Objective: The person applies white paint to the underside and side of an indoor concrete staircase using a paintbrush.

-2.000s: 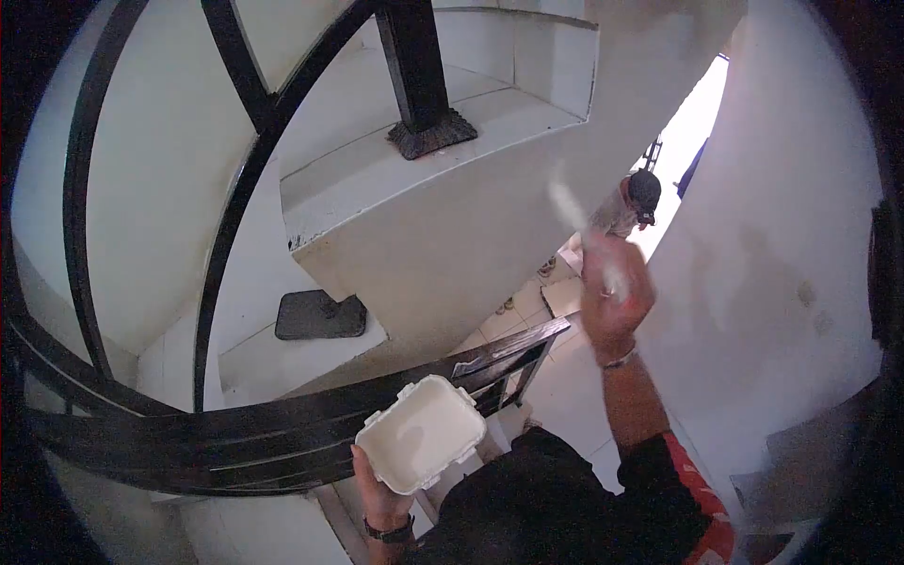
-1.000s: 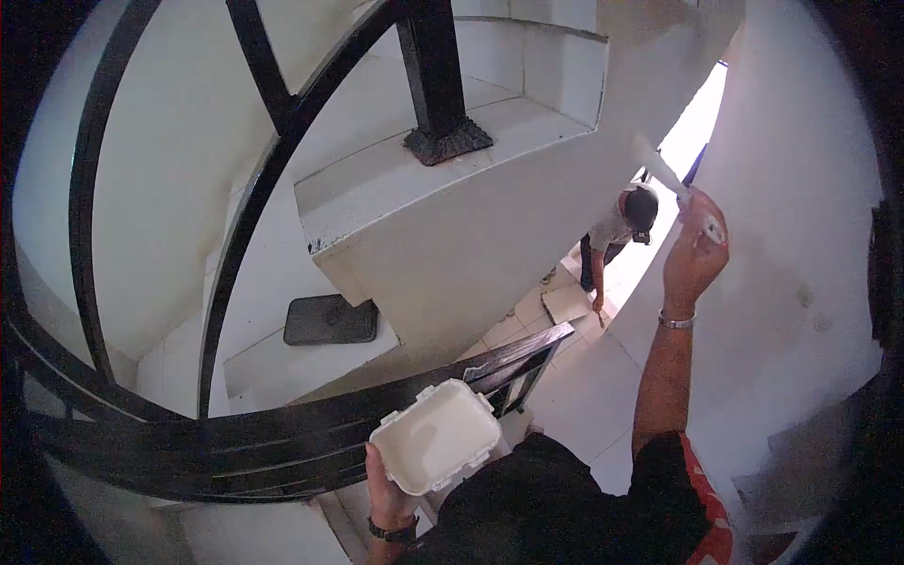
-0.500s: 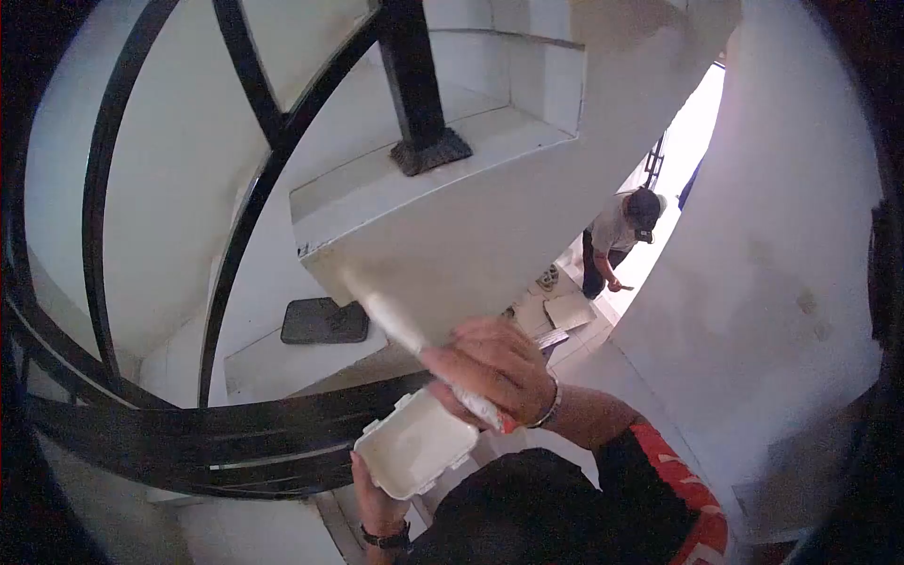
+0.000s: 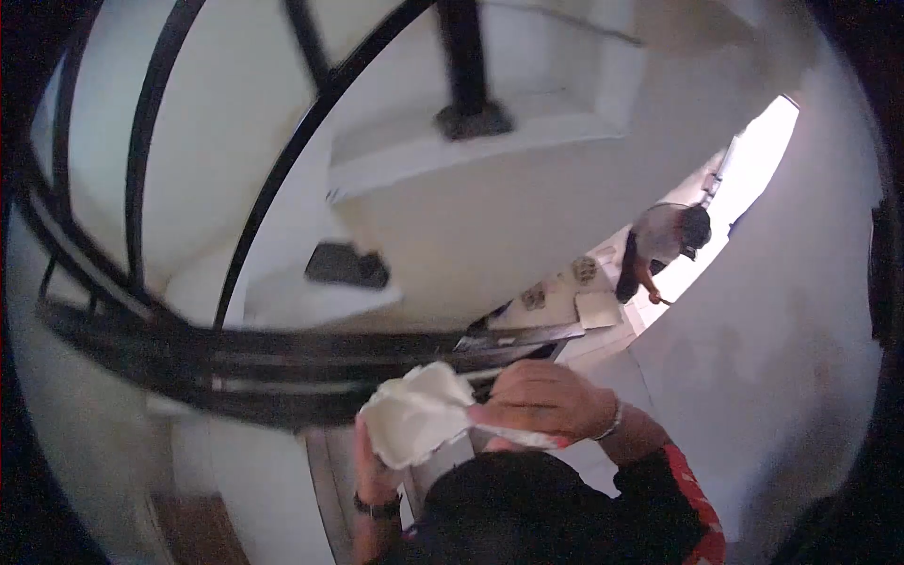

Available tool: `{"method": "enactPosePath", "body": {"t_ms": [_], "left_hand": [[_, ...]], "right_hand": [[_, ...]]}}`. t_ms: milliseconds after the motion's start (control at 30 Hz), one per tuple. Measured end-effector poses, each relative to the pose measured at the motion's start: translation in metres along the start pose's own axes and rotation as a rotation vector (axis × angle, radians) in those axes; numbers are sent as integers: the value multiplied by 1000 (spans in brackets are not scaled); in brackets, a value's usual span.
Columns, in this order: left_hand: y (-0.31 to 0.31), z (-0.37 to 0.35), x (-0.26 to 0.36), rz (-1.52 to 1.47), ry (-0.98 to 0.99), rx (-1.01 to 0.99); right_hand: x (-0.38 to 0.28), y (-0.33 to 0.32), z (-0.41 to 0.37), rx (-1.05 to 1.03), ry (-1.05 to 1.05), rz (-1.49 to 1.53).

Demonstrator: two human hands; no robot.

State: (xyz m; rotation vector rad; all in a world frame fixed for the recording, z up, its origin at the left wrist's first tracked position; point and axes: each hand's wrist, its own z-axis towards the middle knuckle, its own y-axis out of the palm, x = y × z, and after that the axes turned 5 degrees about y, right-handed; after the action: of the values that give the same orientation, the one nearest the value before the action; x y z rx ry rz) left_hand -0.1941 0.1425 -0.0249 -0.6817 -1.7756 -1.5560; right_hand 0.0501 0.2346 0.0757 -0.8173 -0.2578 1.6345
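A white plastic tub (image 4: 374, 426) with pale contents rests in my left hand (image 4: 375, 473), fingers wrapped round its left side. My right hand (image 4: 551, 403) is closed on a paintbrush (image 4: 520, 435) with a whitish handle and a red end. The brush lies slantwise at the tub's right side; its head points over or into the tub, and blur hides whether it touches the contents. Behind the tub run the dark metal bands of the stair railing (image 4: 282, 363).
White curved stairs stand ahead, with a black post (image 4: 461, 66) and a dark flat pad (image 4: 347, 265) on the treads. Lower right, another person (image 4: 664, 240) crouches by a bright doorway, near a tile (image 4: 599, 309). A wall (image 4: 744, 377) rises on my right.
My right hand has drawn the paintbrush down from the stair's wall to the tub. The tub has shifted slightly up, and the whole view has turned.
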Motion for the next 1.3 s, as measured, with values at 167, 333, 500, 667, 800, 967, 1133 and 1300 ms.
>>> {"method": "enactPosePath", "body": {"t_ms": [167,333,500,667,800,967,1133,1300], "left_hand": [[-11,-16,-17,99,1,35],[-18,-37,-34,133,37,20],[-28,-55,-48,-105,-28,60],[-28,-66,-57,-157,-57,104],[-26,-73,-53,-132,-21,125],[-22,-88,-37,-67,3,154],[-18,-88,-26,-84,10,179],[-19,-76,-12,-84,16,179]], "right_hand": [[-1,-4,-5,-282,-22,130],[-5,8,-2,-481,-90,89],[-14,27,0,-699,-180,79],[-16,38,-1,-831,-254,53],[-19,38,2,-792,-314,37],[-25,36,12,-849,-302,70],[-17,19,23,-661,-200,253],[3,60,-40,-82,461,465]]}}
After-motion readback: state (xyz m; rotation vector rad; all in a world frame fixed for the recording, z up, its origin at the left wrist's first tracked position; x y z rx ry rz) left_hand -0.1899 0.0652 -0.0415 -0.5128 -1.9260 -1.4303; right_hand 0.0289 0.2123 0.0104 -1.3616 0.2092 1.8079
